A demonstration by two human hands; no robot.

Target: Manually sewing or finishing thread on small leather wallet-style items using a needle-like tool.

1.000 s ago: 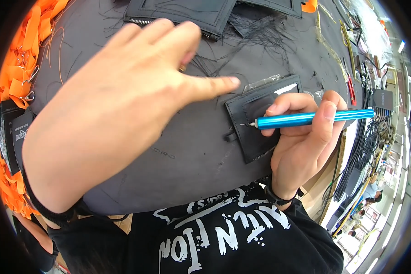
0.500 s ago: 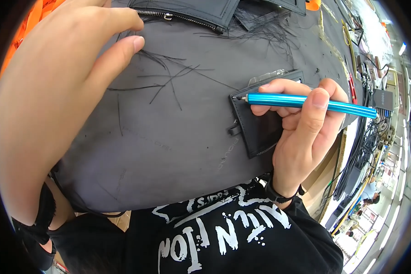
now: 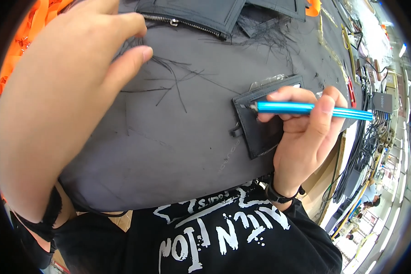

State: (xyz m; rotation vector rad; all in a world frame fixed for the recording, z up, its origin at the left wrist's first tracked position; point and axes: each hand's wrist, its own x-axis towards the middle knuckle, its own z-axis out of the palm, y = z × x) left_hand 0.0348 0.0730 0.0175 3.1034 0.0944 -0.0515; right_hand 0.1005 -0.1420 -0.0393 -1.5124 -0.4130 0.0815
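My right hand (image 3: 303, 134) holds a slim, shiny blue pen-shaped tool (image 3: 287, 108) level across the fingers, its thin tip pointing left and blurred. Beneath that tip and the fingers is a small black wallet (image 3: 245, 119) with stitched edges, a side tab and a zip along its lower edge. My hand covers part of it. At the upper left, my left hand (image 3: 106, 43) has its thumb and forefinger apart with nothing visible between them; the other fingers are hidden. Close to its forefinger is a larger black zip pouch (image 3: 194, 10).
Loose black threads (image 3: 173, 82) lie on the dark grey work surface (image 3: 169, 150). Orange strap material (image 3: 11, 59) is heaped at the far left. Along the right side are a red tool (image 3: 351, 91), black cables (image 3: 358, 150) and a dark box (image 3: 382, 102). People sit in the distance.
The blue tool has turned a little nearer level, and its tip has shifted slightly right and down. My left hand has moved a little right and down, still apart from the pouch.
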